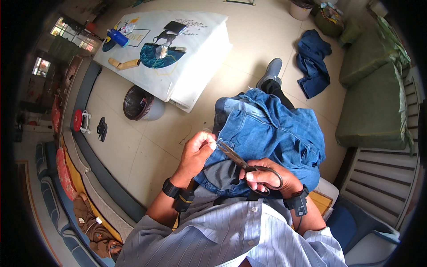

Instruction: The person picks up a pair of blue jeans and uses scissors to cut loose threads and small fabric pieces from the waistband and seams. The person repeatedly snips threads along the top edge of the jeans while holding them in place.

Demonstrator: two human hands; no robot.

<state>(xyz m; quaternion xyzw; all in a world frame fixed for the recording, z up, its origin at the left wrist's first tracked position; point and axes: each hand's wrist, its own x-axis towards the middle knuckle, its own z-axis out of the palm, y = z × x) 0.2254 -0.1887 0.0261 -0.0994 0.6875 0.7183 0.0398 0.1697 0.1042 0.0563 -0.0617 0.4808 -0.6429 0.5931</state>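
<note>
Blue denim jeans (267, 129) lie bunched across my lap, with a grey lining or pocket piece (221, 174) showing near my waist. My right hand (267, 174) is closed on dark metal scissors (233, 155), fingers in the handle loops. The blades point up and left, toward my left hand, and look slightly parted. At the left edge of the jeans, my left hand (198, 153) is closed in a pinch. Pale, thin thread strands show at its fingertips, right beside the scissor tips.
Ahead to the left stands a covered table (200, 66) with a blue bottle (117, 38) and a dark wallet-like item (175, 28). A waste bin (141, 104) stands beneath its near edge. More jeans (313, 62) lie on the floor. Green-covered cushions (371, 98) are at the right.
</note>
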